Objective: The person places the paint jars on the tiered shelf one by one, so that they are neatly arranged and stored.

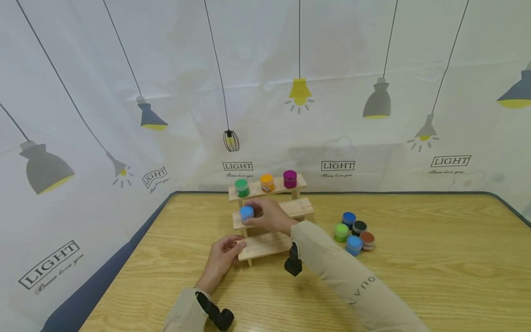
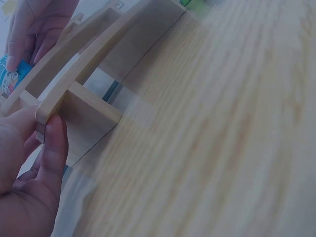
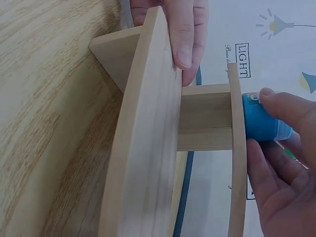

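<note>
L hand [image 1: 222, 256] pinches L end of near step [image 1: 265, 244] of 3-step pale wood stand [image 1: 296, 210]. To R on wood-grain table [image 1: 435, 276], 5 small round jars [image 1: 354, 244]. R hand [image 1: 271, 216] grips 1 lt-blue plastic jar [image 1: 246, 212] at mid step's [image 1: 304, 205] L end. Far step [image 1: 302, 181]: 3 jars [image 1: 267, 183], green/orange/purple.

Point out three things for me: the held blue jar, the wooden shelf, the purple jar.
held blue jar [image 3: 260, 118]: right wrist view, side wall
wooden shelf [image 1: 266, 245]: head view, bare top of lowest step
purple jar [image 1: 290, 180]: head view, middle of its front
</note>
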`<state>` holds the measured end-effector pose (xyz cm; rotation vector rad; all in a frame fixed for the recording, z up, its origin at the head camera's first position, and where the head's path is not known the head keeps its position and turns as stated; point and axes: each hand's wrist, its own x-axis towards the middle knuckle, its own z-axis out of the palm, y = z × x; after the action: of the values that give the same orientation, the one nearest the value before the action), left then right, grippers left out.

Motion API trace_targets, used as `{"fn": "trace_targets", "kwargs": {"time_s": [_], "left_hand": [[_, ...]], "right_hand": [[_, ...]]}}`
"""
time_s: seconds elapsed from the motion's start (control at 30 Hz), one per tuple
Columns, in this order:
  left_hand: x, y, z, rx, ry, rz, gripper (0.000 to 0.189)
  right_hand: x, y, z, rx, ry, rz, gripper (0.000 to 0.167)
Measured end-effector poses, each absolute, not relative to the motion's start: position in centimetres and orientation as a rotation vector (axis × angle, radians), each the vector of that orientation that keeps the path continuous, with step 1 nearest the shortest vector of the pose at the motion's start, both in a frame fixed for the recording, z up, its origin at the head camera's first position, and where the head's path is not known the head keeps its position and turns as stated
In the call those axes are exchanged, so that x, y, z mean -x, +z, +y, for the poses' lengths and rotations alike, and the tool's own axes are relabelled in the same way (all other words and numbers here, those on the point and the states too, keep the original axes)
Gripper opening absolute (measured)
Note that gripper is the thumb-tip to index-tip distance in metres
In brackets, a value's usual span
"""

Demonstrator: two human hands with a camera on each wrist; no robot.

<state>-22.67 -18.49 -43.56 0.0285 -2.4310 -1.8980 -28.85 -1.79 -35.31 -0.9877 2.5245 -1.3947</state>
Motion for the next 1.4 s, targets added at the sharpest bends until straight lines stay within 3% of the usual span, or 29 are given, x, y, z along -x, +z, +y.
{"fn": "trace_targets", "kwargs": {"time_s": [0.63,1.03,1.4], "left_hand": [[22.6,-43.3,-18.5,-0.034,-1.905,-2.428,0.031],[21.0,-40.5,-17.3,-0.027,-1.881,-2.44,0.027],[22.8,-43.5,-18.4,-0.049,-1.851,-2.441,0.031]], "right_hand": [[29.0,-35.6,-1.8,0.982,-1.408,2.514,0.043],[29.0,-35.7,-1.3,0.96,-1.439,2.489,0.049],[28.3,-35.7,0.4,0.925,-1.46,2.472,0.051]]}}
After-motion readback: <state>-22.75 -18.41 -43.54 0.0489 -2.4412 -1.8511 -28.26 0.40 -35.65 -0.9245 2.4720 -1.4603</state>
